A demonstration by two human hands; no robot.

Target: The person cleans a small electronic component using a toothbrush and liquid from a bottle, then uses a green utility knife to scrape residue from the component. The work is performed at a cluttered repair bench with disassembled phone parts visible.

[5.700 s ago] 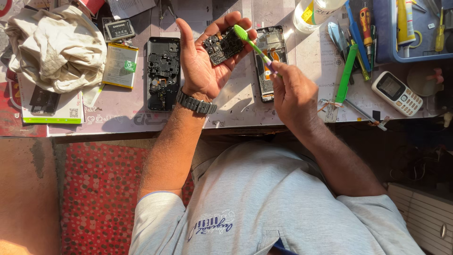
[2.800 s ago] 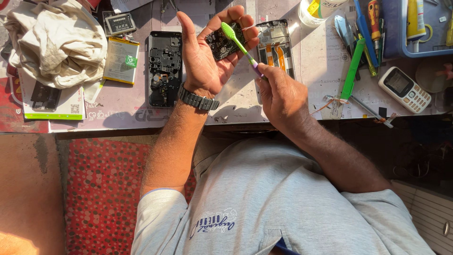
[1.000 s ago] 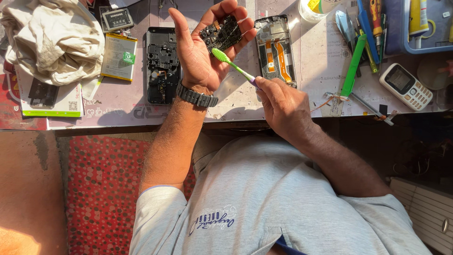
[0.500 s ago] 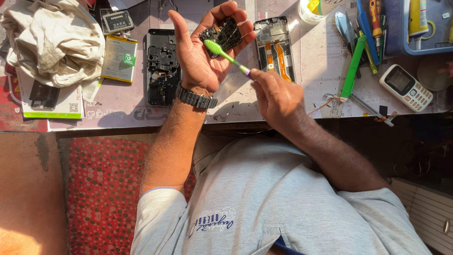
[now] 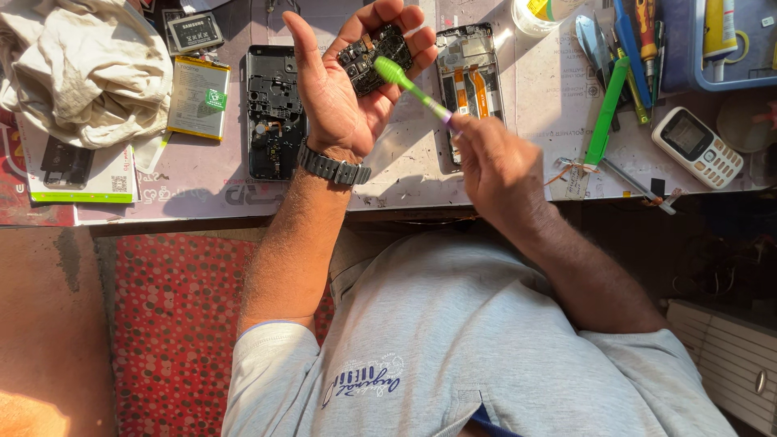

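— Sitting nearest: grey shirt (image 5: pixel 453 356), with red dotted floor mat (image 5: pixel 174 324) on the left.

— And a bit farther?

— Reaching over the near table (image 5: pixel 202 194) edge: right hand (image 5: pixel 498 166), closed tight around the handle of a green toothbrush (image 5: pixel 409 83). Pointing the brush up and left, bristle end touching the little black circuit board (image 5: pixel 374 58).

— Holding the board how?

— Lying in the left hand (image 5: pixel 340 89), palm up, fingers curled half shut around the board's far side, thumb sticking out to the left. Wearing a dark watch (image 5: pixel 333 167) on that wrist.

— Lying under the hands?

— Resting flat just left of the left hand: black phone back (image 5: pixel 275 109), opened up. Lying just right of the hand, partly behind the brush: phone frame (image 5: pixel 469 81) with orange strips inside.

— Farther left?

— Sitting beside the black phone back: flat battery (image 5: pixel 198 97) with a green sticker. Piling up at the far left: crumpled white cloth (image 5: pixel 81 69).

— And on the right?

— Lying near the right edge: small white button phone (image 5: pixel 698 147). Pointing far from near: green stick tool (image 5: pixel 607 109). Waiting at the far right corner: blue tray (image 5: pixel 688 57) with tools in it.
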